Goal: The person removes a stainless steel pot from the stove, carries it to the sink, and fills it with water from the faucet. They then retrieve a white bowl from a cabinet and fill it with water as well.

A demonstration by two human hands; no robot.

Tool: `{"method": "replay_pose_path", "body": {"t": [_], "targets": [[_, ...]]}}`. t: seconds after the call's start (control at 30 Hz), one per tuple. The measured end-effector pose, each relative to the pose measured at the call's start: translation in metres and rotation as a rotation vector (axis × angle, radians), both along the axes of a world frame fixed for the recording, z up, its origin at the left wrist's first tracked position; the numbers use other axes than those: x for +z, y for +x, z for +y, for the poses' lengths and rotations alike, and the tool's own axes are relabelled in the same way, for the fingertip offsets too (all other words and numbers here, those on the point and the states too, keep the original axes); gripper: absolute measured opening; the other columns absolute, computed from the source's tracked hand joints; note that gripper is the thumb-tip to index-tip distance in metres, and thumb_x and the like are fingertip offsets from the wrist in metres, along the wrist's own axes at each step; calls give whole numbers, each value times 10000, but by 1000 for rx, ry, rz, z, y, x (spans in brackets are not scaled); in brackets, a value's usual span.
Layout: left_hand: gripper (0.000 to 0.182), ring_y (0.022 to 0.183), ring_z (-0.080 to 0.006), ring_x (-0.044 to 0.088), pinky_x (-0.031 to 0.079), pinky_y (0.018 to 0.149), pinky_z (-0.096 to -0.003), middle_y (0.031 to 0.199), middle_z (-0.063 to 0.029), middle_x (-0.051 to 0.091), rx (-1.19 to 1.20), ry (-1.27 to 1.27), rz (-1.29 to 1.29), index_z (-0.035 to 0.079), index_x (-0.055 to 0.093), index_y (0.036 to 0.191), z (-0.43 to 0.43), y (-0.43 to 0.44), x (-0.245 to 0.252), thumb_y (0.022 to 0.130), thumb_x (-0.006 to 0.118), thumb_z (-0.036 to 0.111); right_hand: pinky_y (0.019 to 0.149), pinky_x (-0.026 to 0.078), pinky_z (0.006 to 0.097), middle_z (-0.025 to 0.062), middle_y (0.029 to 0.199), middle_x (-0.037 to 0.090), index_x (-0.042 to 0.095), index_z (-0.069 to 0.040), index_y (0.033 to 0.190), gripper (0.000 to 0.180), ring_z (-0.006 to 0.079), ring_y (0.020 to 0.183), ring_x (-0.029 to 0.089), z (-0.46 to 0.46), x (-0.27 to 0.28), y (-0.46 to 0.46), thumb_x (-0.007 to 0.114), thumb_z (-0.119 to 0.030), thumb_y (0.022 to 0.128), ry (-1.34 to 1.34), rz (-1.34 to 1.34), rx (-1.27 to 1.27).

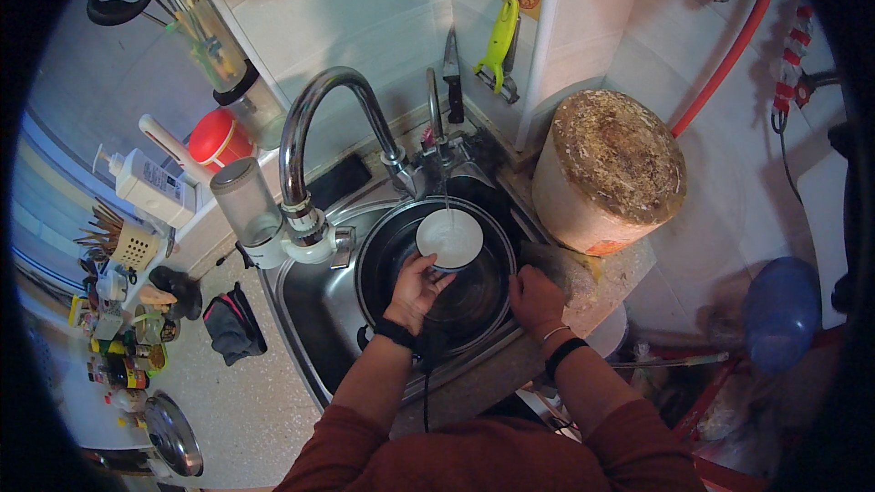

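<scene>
My left hand holds a small white bowl by its near rim, under a thin stream of water from the slim metal faucet. Beneath the bowl, a large dark pan rests over the steel sink. My right hand is at the pan's right rim with its fingers curled; whether it grips the rim cannot be told. A large curved chrome faucet with a white filter unit stands to the left of the pan.
A thick round block stands right of the sink. A knife and a green peeler are at the wall. A dark cloth and a metal lid lie on the left counter. A soap bottle stands on the ledge.
</scene>
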State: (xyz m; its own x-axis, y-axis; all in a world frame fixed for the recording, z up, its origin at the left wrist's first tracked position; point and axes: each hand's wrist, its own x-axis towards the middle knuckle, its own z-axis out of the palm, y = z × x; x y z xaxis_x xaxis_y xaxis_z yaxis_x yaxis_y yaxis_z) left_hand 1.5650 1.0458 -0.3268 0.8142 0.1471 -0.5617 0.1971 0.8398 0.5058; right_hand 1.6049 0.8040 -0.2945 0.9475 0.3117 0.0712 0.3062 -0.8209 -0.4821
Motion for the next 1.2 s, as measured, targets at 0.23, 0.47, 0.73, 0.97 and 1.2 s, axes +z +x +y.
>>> {"method": "replay_pose_path", "body": {"t": [0.23, 0.47, 0.73, 0.97, 1.2], "targets": [[451, 1147, -317, 522, 455, 986, -498, 1212, -107, 538, 21, -12, 19, 114, 520, 1269, -1, 0, -1, 843, 669, 106, 646, 515, 488, 142, 858, 640, 542, -94, 854, 225, 375, 762, 640, 0, 0, 0, 566, -310, 914, 24, -22, 7], [452, 1149, -315, 523, 459, 979, -494, 1213, -106, 538, 9, -8, 26, 111, 504, 1280, -3, 1, -2, 855, 658, 108, 642, 513, 494, 139, 840, 638, 540, -98, 857, 225, 376, 752, 638, -1, -3, 0, 570, -314, 909, 25, -33, -2], [441, 1124, -309, 542, 471, 963, -488, 1198, -102, 553, 19, -4, 27, 108, 511, 1266, -4, 1, -8, 853, 667, 117, 640, 512, 502, 143, 828, 633, 539, -96, 854, 228, 385, 740, 635, 0, -4, 0, 571, -314, 911, 27, -44, -4], [435, 1117, -299, 533, 469, 965, -483, 1190, -98, 553, 27, -12, 44, 106, 527, 1247, -3, 1, -10, 841, 682, 111, 653, 514, 499, 150, 834, 636, 544, -95, 851, 230, 387, 744, 636, 0, -2, 0, 573, -314, 910, 37, -27, 1], [446, 1114, -293, 531, 463, 968, -484, 1177, -94, 553, 29, -8, 47, 110, 525, 1253, -3, 1, -9, 837, 685, 111, 646, 521, 488, 141, 831, 638, 544, -96, 848, 230, 377, 742, 644, 0, -3, 0, 573, -317, 908, 24, -21, -3]]}}
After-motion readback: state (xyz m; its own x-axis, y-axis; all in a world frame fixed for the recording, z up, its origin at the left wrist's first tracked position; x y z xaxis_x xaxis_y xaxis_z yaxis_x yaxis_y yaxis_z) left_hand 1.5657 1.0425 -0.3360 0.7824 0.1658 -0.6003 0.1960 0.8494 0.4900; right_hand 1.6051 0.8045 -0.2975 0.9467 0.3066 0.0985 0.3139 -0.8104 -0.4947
